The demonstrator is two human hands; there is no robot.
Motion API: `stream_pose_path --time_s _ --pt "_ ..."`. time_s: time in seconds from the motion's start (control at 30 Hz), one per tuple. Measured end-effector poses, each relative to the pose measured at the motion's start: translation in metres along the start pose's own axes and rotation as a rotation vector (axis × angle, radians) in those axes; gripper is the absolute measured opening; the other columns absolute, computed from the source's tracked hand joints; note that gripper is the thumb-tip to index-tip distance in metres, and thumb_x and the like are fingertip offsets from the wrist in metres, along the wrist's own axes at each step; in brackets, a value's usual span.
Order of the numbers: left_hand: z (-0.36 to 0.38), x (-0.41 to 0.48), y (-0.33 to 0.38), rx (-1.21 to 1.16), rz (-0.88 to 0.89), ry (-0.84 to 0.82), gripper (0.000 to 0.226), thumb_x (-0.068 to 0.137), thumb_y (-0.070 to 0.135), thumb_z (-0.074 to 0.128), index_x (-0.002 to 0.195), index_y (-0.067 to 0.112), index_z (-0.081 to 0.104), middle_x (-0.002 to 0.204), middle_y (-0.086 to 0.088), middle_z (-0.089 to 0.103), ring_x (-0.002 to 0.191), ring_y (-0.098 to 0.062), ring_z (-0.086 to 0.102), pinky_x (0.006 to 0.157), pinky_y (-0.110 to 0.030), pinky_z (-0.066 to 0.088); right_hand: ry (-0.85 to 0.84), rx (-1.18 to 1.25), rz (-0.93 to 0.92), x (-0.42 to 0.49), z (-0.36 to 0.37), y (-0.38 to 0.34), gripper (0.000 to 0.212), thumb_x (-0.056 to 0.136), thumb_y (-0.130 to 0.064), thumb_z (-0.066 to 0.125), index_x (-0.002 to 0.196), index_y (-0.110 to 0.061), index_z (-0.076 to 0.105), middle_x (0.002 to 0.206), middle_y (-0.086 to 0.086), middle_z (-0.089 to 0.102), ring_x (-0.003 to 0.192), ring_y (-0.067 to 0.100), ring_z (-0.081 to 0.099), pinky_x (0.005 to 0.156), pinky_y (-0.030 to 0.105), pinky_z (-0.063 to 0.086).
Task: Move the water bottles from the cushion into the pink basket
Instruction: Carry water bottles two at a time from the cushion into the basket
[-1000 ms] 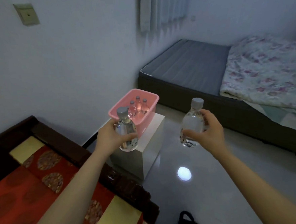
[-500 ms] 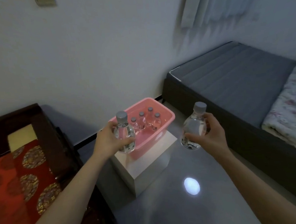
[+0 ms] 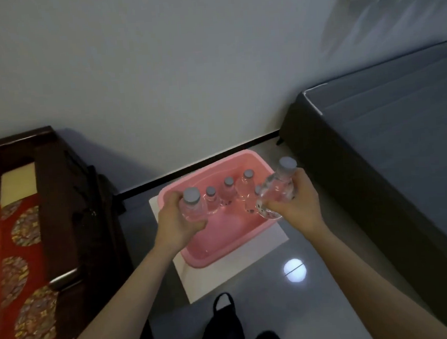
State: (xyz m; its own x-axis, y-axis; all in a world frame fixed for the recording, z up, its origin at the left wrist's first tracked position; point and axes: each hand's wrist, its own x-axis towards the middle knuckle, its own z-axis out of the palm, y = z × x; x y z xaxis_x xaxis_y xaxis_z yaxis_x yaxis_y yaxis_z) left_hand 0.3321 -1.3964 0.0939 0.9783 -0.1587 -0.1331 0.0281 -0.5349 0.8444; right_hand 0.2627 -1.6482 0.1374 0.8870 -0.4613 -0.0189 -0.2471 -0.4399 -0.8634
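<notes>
A water bottle (image 3: 192,207) is held upright in the left hand (image 3: 177,223) and another bottle (image 3: 277,194) tilted in the right hand (image 3: 298,207), the pink basket (image 3: 223,251) lying directly beneath both.

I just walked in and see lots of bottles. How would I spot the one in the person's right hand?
Find the pink basket on the white box by the wall. Above its right edge, the right hand grips one bottle. Unlike the upright ones standing inside, it is tilted, raised, with the highest cap.
</notes>
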Motion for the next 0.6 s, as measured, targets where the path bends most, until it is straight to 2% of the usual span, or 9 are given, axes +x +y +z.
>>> stream_pose_path --time_s 0.07,0.17,0.23,0.33,0.4,0.5,0.6 --pt "0.020 0.011 -0.009 -0.028 -0.061 0.035 0.062 0.058 0.018 0.085 0.107 0.022 0.047 0.096 0.009 0.060 0.084 -0.011 0.058 0.060 -0.010 0.037 -0.024 -0.010 0.025 0.021 0.016 0.013 0.064 0.053 -0.026 0.087 0.107 -0.025 0.051 0.108 -0.002 0.060 0.097 0.019 0.062 0.081 0.045 0.055" --pt "0.047 0.027 -0.024 -0.044 -0.117 0.063 0.062 0.058 0.019 0.086 0.108 0.021 0.049 0.097 0.009 0.061 0.082 -0.007 0.058 0.062 -0.009 0.038 -0.060 -0.009 0.103 0.045 0.042 0.034 0.069 0.047 -0.033 0.085 0.107 -0.030 0.049 0.100 -0.017 0.059 0.093 0.005 0.060 0.070 0.022 0.048" --pt "0.064 0.038 -0.032 -0.057 -0.158 0.073 0.062 0.059 0.020 0.086 0.109 0.022 0.051 0.097 0.010 0.063 0.083 -0.007 0.058 0.068 -0.015 0.042 -0.099 -0.017 0.159 0.061 0.059 0.049 0.067 0.045 -0.039 0.084 0.104 -0.031 0.053 0.097 -0.018 0.062 0.089 -0.001 0.061 0.064 0.013 0.043" --pt "0.089 0.047 -0.045 -0.078 -0.240 0.138 0.054 0.060 0.022 0.086 0.106 0.021 0.055 0.094 0.008 0.065 0.083 -0.012 0.061 0.072 -0.023 0.044 -0.158 -0.056 0.180 0.076 0.081 0.073 0.063 0.045 -0.043 0.083 0.100 -0.034 0.052 0.095 -0.015 0.063 0.084 -0.001 0.062 0.063 0.017 0.044" --pt "0.108 0.058 -0.060 -0.082 -0.301 0.221 0.049 0.060 0.018 0.085 0.098 0.021 0.055 0.089 0.005 0.065 0.080 -0.017 0.062 0.070 -0.024 0.043 -0.229 -0.086 0.199 0.091 0.101 0.092 0.070 0.044 -0.037 0.085 0.103 -0.035 0.049 0.098 -0.014 0.062 0.087 0.005 0.062 0.067 0.024 0.048" --pt "0.131 0.077 -0.080 -0.083 -0.407 0.286 0.051 0.060 0.014 0.084 0.102 0.017 0.055 0.089 0.002 0.065 0.079 -0.021 0.062 0.070 -0.025 0.043 -0.336 -0.125 0.247 0.108 0.127 0.115 0.081 0.045 -0.023 0.088 0.115 -0.023 0.047 0.103 -0.004 0.062 0.092 0.018 0.061 0.074 0.032 0.051" --pt "0.149 0.094 -0.096 -0.069 -0.468 0.330 0.056 0.059 0.013 0.084 0.105 0.015 0.053 0.093 0.000 0.066 0.081 -0.021 0.061 0.072 -0.025 0.044 -0.420 -0.177 0.267 0.120 0.146 0.135 0.061 0.051 -0.010 0.085 0.100 -0.013 0.049 0.100 0.007 0.060 0.089 0.025 0.057 0.070 0.029 0.045"
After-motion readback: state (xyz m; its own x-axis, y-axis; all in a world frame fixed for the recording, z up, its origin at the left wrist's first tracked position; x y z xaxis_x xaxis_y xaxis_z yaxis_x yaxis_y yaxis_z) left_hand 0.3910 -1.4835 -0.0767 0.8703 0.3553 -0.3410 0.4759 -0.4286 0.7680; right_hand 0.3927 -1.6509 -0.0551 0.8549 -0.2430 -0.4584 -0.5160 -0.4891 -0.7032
